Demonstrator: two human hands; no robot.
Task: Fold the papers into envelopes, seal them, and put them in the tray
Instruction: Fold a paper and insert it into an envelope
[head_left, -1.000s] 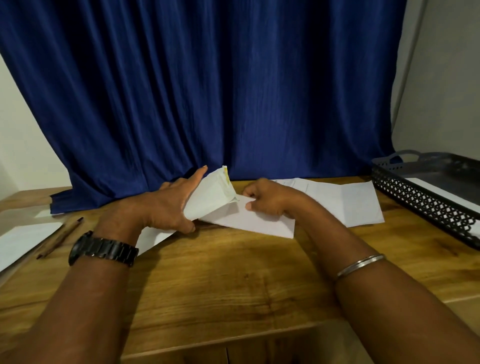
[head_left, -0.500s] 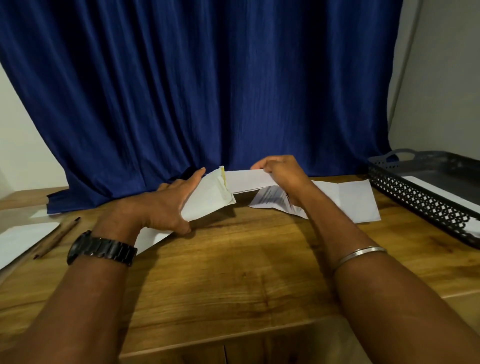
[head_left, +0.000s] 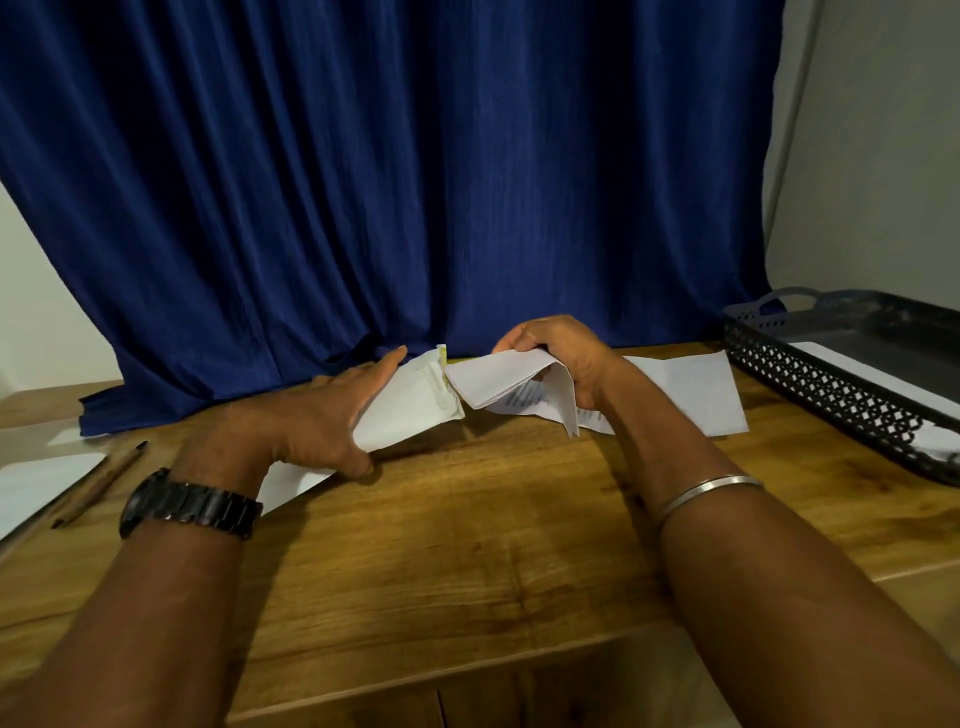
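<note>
Change since 0.5 s ago: right hand (head_left: 563, 358) sits at about the same height over the table, but the folded paper (head_left: 493, 384) it carries no longer reaches out as a flat strip over the envelope mouth; it now looks bunched, with one flap hanging down toward the table.
Change since 1.0 s ago: folded paper was pressed flat on the table (head_left: 467, 561) under the right hand; now it is lifted clear of the wood.
Left hand: left hand (head_left: 311, 421) is in the same spot as before, holding the envelope (head_left: 410, 410) between the thumb below and the fingers laid along the top, index finger stretched toward the open end.
Envelope: white, tilted, open end raised and pointing right, a yellowish strip showing at the mouth; lower end hidden behind the left wrist.
Right hand fingers: curled round the folded paper, gripping it from above.
Paper to envelope: left corner of the folded paper lies just beside the envelope mouth; cannot tell whether it touches or has entered.
Print: dark lines of text show on the paper's underside.
Spare sheets: white papers (head_left: 691, 389) lie flat behind the right wrist.
Tray: black lattice tray (head_left: 831, 384) at far right, a white sheet (head_left: 878, 376) inside.
Left edge: pencil (head_left: 101, 480) beside a white sheet.
Background: blue curtain (head_left: 415, 182).
</note>
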